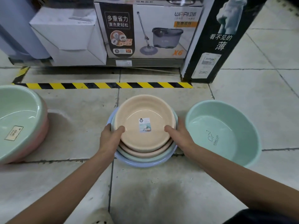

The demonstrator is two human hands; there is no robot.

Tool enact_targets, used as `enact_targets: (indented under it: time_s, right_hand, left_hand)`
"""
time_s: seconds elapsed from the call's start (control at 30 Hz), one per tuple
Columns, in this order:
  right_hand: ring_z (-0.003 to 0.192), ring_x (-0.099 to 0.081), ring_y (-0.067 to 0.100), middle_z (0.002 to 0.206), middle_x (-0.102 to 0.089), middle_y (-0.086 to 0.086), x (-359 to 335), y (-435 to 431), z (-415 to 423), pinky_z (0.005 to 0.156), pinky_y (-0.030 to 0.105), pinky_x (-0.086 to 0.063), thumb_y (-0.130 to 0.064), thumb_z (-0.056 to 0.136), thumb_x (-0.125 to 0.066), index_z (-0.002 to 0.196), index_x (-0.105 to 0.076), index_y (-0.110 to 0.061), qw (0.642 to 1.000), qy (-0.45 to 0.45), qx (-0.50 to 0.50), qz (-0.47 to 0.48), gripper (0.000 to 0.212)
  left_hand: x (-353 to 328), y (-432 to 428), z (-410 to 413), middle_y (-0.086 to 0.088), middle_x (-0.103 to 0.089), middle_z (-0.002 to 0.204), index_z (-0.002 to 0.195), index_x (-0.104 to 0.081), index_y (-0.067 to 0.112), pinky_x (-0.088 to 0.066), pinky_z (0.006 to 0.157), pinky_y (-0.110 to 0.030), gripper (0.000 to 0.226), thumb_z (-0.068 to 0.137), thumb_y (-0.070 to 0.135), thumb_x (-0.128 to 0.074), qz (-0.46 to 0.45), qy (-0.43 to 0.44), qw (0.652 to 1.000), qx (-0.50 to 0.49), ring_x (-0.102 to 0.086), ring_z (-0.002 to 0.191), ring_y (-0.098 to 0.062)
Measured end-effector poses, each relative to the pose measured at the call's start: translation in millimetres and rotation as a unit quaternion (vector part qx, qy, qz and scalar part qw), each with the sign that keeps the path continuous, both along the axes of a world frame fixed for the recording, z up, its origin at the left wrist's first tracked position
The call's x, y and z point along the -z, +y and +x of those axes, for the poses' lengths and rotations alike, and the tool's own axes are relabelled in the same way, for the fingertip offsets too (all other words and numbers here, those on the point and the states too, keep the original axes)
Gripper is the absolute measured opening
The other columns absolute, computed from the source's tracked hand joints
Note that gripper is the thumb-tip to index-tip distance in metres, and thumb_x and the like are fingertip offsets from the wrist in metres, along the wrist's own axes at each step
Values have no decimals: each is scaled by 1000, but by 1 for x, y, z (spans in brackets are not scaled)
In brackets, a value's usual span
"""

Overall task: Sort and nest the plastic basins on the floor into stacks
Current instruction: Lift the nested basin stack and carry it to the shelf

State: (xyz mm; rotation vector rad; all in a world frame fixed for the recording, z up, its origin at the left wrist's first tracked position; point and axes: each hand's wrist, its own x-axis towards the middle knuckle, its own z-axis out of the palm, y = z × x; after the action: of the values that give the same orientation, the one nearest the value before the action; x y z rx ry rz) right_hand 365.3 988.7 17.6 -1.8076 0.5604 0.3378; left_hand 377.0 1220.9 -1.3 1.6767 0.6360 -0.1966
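Note:
A beige basin [145,113] with a label inside tops a nested stack in the middle of the floor, over another beige one, a green one and a blue basin [142,164] at the bottom. My left hand [110,136] grips the stack's left rim, thumb inside the top basin. My right hand [179,135] grips the right rim the same way. A single teal basin [226,120] stands on the floor just right of the stack. At the left edge a pale green basin [17,110] sits nested in a pink basin [43,131].
Behind a yellow-black floor stripe [103,85] stand boxed goods: a white box [68,36], a mop-bucket box [148,28] and a tall dark box [223,39]. Tiled floor lies between the stacks and in front of me. A light shoe [100,217] shows at the bottom.

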Motion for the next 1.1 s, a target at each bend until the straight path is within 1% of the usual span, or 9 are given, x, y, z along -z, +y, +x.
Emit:
enact_targets:
  time_s: [0.07, 0.23, 0.33, 0.47, 0.53, 0.63, 0.77, 0.9, 1.1]
  right_hand:
    - [119, -57, 20, 129, -59, -4, 5, 1, -1, 101, 39, -46, -42, 73, -59, 135, -45, -25, 1000, -4, -10, -11, 66]
    - [113, -39, 9, 137, -43, 0, 20, 1, 4, 93, 24, -30, -26, 94, -60, 151, -30, -13, 998, -15, -48, -38, 66]
    - [133, -37, 13, 156, -33, 2, 28, 2, 5, 102, 24, -28, -28, 92, -62, 155, -22, -13, 996, -23, -52, -63, 76]
    - [147, -28, 15, 160, -26, -4, 36, 4, 8, 119, 38, -27, -46, 75, -71, 158, -17, -19, 999, -23, -2, -31, 103]
    - [147, -29, 15, 160, -26, -6, 39, 3, 8, 120, 41, -28, -55, 70, -77, 157, -19, -21, 1000, -19, 21, 3, 110]
    - [148, -28, 14, 162, -21, -12, 42, 0, 7, 120, 39, -28, -64, 69, -78, 159, -14, -29, 996, -2, 46, 71, 116]
    - [144, -36, 14, 160, -29, -14, 49, -6, 13, 118, 43, -33, -70, 56, -81, 157, -15, -39, 995, 18, 31, 98, 125]
    - [143, -32, 18, 158, -26, -9, 51, -5, 17, 117, 46, -31, -55, 56, -66, 157, -12, -41, 997, 29, 15, 63, 115]
    - [133, -43, 19, 151, -39, -7, 47, 3, 14, 111, 42, -40, -50, 54, -66, 155, -21, -38, 998, -2, 17, 66, 110]
  left_hand:
    - [5, -3, -3, 3, -60, 79, 89, -57, 14, -40, 61, -28, 6, 88, 19, -60, 42, -39, 998, 7, -54, 72, -15]
    - [15, -8, -6, 13, -63, 97, 125, -55, 22, -42, 69, -19, 29, 97, 17, -49, 110, -81, 989, 60, -57, 87, -2]
    - [19, -1, -5, 8, -64, 110, 134, -52, 23, -45, 79, -23, 36, 98, 18, -50, 114, -91, 985, 90, -60, 99, -12]
    - [31, 14, 2, 12, -53, 141, 138, -45, 40, -42, 108, -39, 50, 90, 49, -56, 84, -80, 986, 116, -49, 131, -16]
    - [34, 19, 4, 11, -39, 154, 148, -34, 37, -34, 113, -38, 71, 86, 62, -58, 59, -59, 992, 93, -36, 143, -17]
    - [37, 25, 7, 8, -29, 160, 158, -17, 32, -32, 108, -32, 96, 82, 64, -66, -43, 8, 997, 65, -34, 143, -16]
    - [38, 36, 14, 12, -38, 155, 155, -18, 37, -37, 114, -52, 129, 49, 81, -76, -93, 68, 991, 76, -44, 138, -20]
    - [44, 34, 14, 4, -68, 122, 132, -49, 26, -53, 96, -44, 98, 52, 73, -82, -101, 53, 993, 35, -65, 112, -19]
    - [31, 40, 14, -2, -74, 105, 114, -61, 17, -53, 75, -34, 46, 80, 43, -78, -96, -5, 995, 11, -70, 98, -21]
